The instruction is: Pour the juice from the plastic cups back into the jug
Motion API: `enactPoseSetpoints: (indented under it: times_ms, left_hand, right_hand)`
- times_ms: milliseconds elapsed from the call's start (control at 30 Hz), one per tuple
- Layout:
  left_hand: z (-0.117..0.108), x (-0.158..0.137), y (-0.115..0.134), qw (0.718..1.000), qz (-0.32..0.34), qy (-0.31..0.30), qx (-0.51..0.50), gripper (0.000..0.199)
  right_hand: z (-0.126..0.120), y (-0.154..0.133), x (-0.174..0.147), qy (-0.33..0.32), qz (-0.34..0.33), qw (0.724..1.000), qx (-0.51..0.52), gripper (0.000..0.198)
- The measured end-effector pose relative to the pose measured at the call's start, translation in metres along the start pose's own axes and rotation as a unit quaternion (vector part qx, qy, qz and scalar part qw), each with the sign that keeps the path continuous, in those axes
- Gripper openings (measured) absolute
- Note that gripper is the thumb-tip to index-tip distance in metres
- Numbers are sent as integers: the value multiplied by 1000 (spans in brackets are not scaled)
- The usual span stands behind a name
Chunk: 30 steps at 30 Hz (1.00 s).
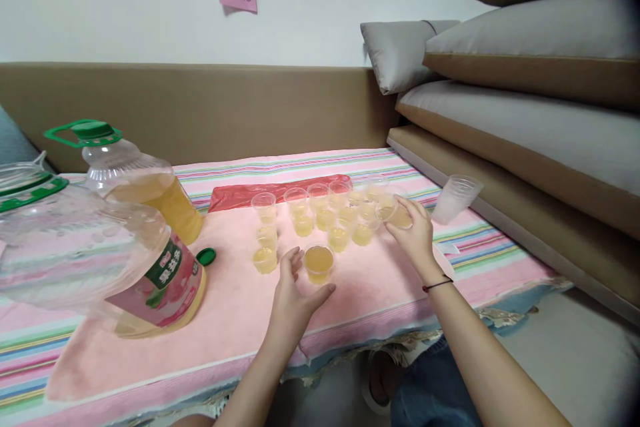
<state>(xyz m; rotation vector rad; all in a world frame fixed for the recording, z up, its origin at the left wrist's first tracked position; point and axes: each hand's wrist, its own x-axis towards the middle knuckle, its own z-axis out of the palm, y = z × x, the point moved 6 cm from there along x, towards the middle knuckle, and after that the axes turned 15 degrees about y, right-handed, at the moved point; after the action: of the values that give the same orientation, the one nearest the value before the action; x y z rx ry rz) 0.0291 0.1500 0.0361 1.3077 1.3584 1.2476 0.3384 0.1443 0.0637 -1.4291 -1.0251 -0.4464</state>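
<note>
Cup (319, 265) upright on pink towel (240, 320) | left hand (295, 301): fingers spread wide around it, apparently guarding against tipping | right hand (419, 237): fingers closed on another cup (387, 209) beside grouped cups (339, 239), side grip probably against spilling

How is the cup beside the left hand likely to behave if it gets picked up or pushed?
The cup looks like thin clear plastic, so it would probably flex when squeezed. It holds yellow liquid, so a quick push might slosh it. Standing on soft-looking pink cloth, it may drag and tip rather than slide.
</note>
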Motion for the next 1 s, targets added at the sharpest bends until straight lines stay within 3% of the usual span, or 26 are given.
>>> enactPoseSetpoints:
  times_ms: [533, 1000]
  left_hand:
    - [-5, -9, -4, 1000, -19, -7, -20, 92]
    - [-9, -12, -4, 999, -35, -8, -33, 93]
  right_hand:
    - [7, -25, 1, -46, -135, 987, -69, 60]
    - [18, -51, -2, -94, -280, 946, -132, 52]
